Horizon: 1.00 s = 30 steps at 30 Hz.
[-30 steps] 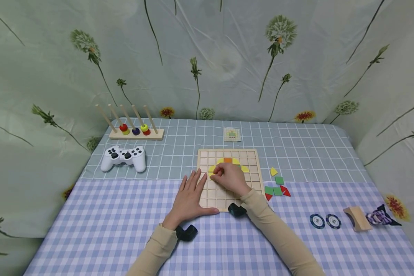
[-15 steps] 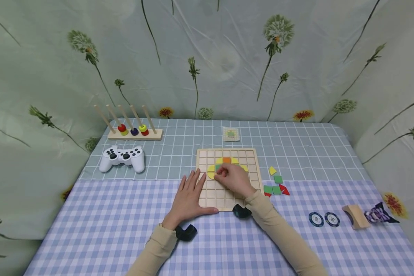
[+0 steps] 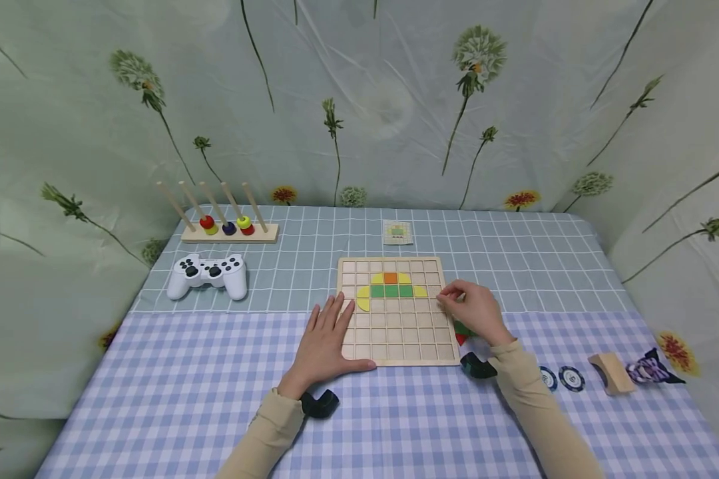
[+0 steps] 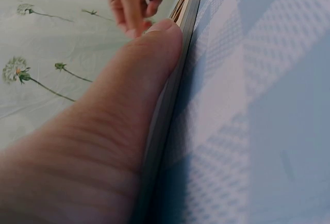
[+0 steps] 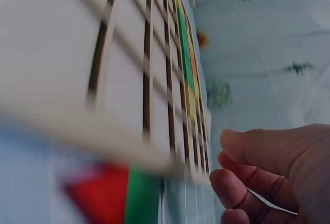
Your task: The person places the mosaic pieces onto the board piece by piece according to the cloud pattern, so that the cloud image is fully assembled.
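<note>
A wooden grid board (image 3: 404, 336) lies on the table with yellow rounded pieces (image 3: 363, 304), green squares (image 3: 391, 291) and an orange square (image 3: 391, 278) set in its cells. My left hand (image 3: 323, 346) rests with spread fingers on the board's left edge, its thumb along the near edge. Over the right edge is my right hand (image 3: 473, 309), fingers loosely bent; the right wrist view shows a gap between thumb and fingertips with nothing in it. Beneath that hand lie a red triangle (image 5: 103, 193) and a green piece (image 5: 142, 198), partly hidden.
A small pattern card (image 3: 398, 232) lies behind the board. At the left are a peg stand (image 3: 230, 234) with coloured beads and a white game controller (image 3: 207, 276). To the right lie two poker chips (image 3: 572, 378), a wooden arch block (image 3: 614, 373) and a purple wrapped item (image 3: 653, 368).
My right hand has moved right, from the coloured pieces at the board's middle to its right edge, uncovering the row of green squares. The left hand has stayed in place.
</note>
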{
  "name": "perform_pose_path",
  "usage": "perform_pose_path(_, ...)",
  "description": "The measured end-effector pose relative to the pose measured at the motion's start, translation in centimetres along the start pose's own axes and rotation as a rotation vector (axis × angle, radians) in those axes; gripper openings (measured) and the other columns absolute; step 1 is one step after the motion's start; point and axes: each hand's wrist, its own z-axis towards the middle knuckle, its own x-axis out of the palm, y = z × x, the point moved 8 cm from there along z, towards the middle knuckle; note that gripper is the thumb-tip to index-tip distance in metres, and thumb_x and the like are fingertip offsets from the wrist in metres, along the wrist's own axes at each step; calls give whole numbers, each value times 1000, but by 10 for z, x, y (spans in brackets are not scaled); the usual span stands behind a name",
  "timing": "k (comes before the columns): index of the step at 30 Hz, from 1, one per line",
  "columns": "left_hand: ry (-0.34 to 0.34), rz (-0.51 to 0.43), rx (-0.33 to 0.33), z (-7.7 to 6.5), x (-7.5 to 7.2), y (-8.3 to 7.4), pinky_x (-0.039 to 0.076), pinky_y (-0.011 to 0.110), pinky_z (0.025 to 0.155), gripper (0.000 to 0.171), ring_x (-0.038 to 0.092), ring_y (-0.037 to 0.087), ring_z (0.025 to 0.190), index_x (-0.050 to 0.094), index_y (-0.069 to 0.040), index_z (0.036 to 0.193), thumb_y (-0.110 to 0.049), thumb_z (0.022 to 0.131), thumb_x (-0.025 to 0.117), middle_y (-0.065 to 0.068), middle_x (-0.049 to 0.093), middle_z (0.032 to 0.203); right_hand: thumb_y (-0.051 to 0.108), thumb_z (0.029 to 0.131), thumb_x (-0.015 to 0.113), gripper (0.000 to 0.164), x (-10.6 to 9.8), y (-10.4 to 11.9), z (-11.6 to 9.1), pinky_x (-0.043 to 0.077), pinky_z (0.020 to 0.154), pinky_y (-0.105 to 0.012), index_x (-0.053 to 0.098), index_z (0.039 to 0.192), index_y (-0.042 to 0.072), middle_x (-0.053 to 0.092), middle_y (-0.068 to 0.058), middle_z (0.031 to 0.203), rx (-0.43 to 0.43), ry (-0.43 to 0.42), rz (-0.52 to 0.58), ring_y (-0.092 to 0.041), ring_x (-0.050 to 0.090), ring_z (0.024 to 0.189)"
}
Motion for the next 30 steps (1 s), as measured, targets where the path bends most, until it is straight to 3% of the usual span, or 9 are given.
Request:
perform_pose_path(7,-2,-5,0,0,0,0,-4,41,113,118,1,25,143,16,-12,153,-82,67,55,10,7,158,23,81,75,21,-26,-33,-10,40,54,-32,69,90,5,63,-3,80,94,54,-64,-18,52,63)
perform_pose_path(13,4,0,-2,0,0,0,-4,41,113,118,1,25,143,16,-12,153,-83,67,54,10,6,158,24,81,76,26,-32,-53,-18,43,64,-35,68,95,3,63,-8,88,156,114,-111,-23,55,76)
perform_pose_path(21,-2,4,1,1,0,0,-4,41,113,118,1,25,143,16,-12,153,-83,67,55,10,7,158,21,81,76,28,-30,-60,-19,45,69,-40,69,99,0,62,-13,92,173,140,-124,-27,55,81)
perform_pose_path(30,-5,2,4,1,0,0,-4,41,113,118,1,25,143,17,-12,153,-84,67,54,11,8,158,19,79,77,19,-28,-61,-17,41,61,-33,62,82,8,61,-5,81,165,167,-95,-23,53,73)
